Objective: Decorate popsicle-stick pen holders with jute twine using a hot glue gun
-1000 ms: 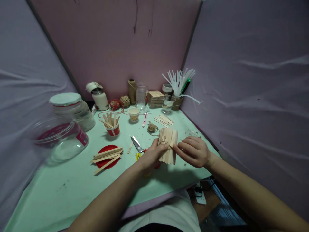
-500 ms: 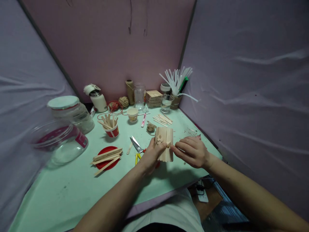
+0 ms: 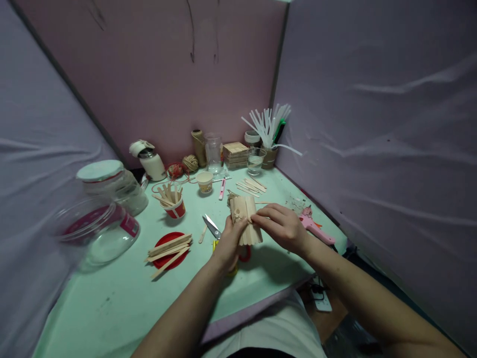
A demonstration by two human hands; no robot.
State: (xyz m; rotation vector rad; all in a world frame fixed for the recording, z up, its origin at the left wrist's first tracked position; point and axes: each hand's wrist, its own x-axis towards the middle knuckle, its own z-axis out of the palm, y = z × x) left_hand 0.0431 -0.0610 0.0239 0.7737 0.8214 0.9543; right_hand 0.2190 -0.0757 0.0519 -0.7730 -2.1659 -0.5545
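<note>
A piece built of pale wooden sticks (image 3: 247,208), with a small wooden flower (image 3: 238,214) on its face, is held up over the table. My left hand (image 3: 229,244) grips it from the left and below, thumb across the front. The fingertips of my right hand (image 3: 282,226) are drawn together at the right of the flower, against a small piece on the stick surface that is too small to make out. Scissors (image 3: 212,227) with open blades lie partly hidden behind my left hand.
Wooden sticks lie on a red plate (image 3: 169,264); more stand in a red and white cup (image 3: 176,209). At the right lies a pink glue gun (image 3: 316,229). Clear plastic jars (image 3: 108,238) stand left. Twine, a glass (image 3: 255,163) and white strips (image 3: 265,127) are at the back.
My right hand has moved in from beside the wooden piece to touch its front. The view has shifted, and the pink glue gun now shows more fully.
</note>
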